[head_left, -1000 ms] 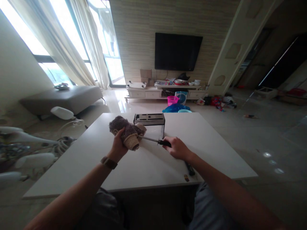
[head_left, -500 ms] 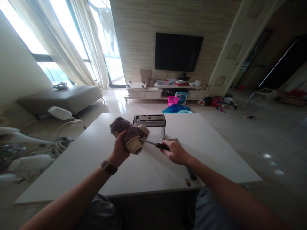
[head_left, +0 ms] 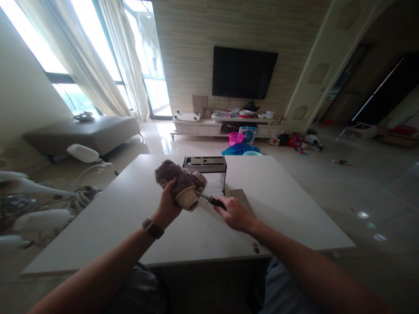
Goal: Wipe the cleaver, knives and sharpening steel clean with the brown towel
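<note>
My left hand (head_left: pixel 170 203) is closed around a fuzzy grey-brown object (head_left: pixel 168 171) with beige, pot-shaped ends (head_left: pixel 188 198), held tilted above the white table (head_left: pixel 137 242). In my right hand (head_left: pixel 234 211) is the black handle of a honing steel (head_left: pixel 216 202). Its metal rod points left to the beige ends, and its tip is hidden there. Just behind the object stands a slotted metal knife holder (head_left: pixel 206 161). A wide grey blade (head_left: pixel 240 197) lies on the table beyond my right hand, partly covered by the hand and forearm.
Near the table's front edge lies a small brown-yellow piece (head_left: pixel 255 247). On the floor past the far edge are a blue bag (head_left: pixel 237 149) and a pink basket (head_left: pixel 235 138). White lamp-like parts (head_left: pixel 42 220) stand left of the table.
My left hand and the fuzzy object have shifted slightly right. My right hand has moved a little left, and less of the steel's rod shows.
</note>
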Tool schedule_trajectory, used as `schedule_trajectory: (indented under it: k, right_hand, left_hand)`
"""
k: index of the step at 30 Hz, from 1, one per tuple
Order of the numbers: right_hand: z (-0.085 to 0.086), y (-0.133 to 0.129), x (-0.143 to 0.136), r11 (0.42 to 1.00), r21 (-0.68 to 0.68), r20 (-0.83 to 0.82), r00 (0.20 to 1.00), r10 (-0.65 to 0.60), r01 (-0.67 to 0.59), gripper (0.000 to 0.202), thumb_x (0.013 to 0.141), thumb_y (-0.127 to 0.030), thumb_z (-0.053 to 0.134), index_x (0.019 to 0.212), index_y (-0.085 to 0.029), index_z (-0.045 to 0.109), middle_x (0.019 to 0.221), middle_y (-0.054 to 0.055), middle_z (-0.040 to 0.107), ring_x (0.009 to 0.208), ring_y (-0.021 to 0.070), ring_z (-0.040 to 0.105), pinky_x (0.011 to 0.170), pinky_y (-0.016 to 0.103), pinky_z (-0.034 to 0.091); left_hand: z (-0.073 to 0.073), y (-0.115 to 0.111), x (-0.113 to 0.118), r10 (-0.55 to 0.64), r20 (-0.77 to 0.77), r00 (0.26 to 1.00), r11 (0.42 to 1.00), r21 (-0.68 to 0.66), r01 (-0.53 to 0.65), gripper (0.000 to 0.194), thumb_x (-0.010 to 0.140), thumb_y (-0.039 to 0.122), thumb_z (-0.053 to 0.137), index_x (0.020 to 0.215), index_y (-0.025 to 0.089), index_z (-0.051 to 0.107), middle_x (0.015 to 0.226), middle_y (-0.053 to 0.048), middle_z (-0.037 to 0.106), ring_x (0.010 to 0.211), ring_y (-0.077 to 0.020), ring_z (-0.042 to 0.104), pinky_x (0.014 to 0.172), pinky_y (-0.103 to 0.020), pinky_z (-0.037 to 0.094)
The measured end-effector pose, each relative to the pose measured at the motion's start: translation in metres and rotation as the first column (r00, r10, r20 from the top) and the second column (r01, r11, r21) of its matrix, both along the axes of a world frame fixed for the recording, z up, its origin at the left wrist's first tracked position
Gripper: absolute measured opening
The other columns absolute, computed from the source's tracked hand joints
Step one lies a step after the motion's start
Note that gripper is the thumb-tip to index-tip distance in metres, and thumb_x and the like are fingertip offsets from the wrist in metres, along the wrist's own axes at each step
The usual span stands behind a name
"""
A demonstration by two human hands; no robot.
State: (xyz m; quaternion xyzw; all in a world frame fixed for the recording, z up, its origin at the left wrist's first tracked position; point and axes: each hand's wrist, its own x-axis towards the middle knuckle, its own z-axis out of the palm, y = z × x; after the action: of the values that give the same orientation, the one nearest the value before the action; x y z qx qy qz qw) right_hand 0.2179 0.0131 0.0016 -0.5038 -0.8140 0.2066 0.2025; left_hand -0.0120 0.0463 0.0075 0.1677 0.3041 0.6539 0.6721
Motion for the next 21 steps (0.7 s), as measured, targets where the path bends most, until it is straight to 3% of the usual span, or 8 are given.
schedule_trajectory:
  k: [5,8,12,17,21]
  right_hand:
    - [0.004,-0.002,-0.007,0.999,-0.025,-0.162,0.986,-0.029,0.025,0.017,0.098,-0.03,0.057,0.099,-0.02,0.07,0.089,0.008,0.076,0.078,0.0199,0.068,0.067,0.028,0.039]
    - [-0.002,-0.001,-0.012,1.0,-0.018,-0.2,0.98,0.0,-0.004,0.016,0.098,-0.03,0.057,0.098,-0.019,0.068,0.088,0.007,0.075,0.079,0.0197,0.067,0.069,0.028,0.04]
    - [-0.011,0.0,-0.016,0.998,-0.036,-0.212,0.976,0.051,-0.06,0.016,0.098,-0.028,0.057,0.098,-0.018,0.069,0.092,0.009,0.076,0.084,0.0212,0.068,0.073,0.029,0.044]
    - [-0.014,0.002,-0.015,0.99,-0.072,-0.295,0.951,0.098,-0.124,0.019,0.098,-0.026,0.056,0.107,-0.016,0.069,0.102,0.012,0.078,0.091,0.0229,0.071,0.076,0.029,0.048]
    - [-0.01,0.003,-0.014,0.991,-0.068,-0.239,0.966,0.096,-0.115,0.017,0.098,-0.025,0.056,0.101,-0.015,0.069,0.098,0.012,0.078,0.088,0.0226,0.072,0.074,0.029,0.048]
  left_hand:
    - [0.005,0.0,0.0,0.016,-0.008,1.0,1.0,0.027,-0.016,0.032,0.094,0.027,0.062,0.123,0.014,0.07,0.102,-0.011,0.08,0.088,-0.0267,0.077,0.085,-0.043,0.065]
    - [0.004,-0.001,-0.001,-0.038,-0.039,0.999,0.999,-0.027,0.037,0.031,0.094,0.025,0.061,0.121,0.012,0.071,0.1,-0.013,0.08,0.085,-0.0284,0.077,0.083,-0.046,0.066]
    - [-0.004,-0.004,0.005,-0.14,-0.107,0.984,0.986,-0.108,0.129,0.024,0.091,0.02,0.063,0.11,0.008,0.073,0.097,-0.016,0.08,0.08,-0.0279,0.077,0.08,-0.044,0.066]
    - [-0.019,-0.012,0.022,-0.116,-0.158,0.981,0.991,-0.079,0.105,0.034,0.08,0.008,0.074,0.114,0.012,0.072,0.104,-0.014,0.08,0.083,-0.0259,0.079,0.08,-0.036,0.066]
    - [-0.025,-0.014,0.033,-0.114,-0.141,0.983,0.989,-0.106,0.1,0.032,0.08,0.009,0.075,0.112,0.011,0.072,0.103,-0.015,0.08,0.08,-0.0255,0.078,0.077,-0.035,0.066]
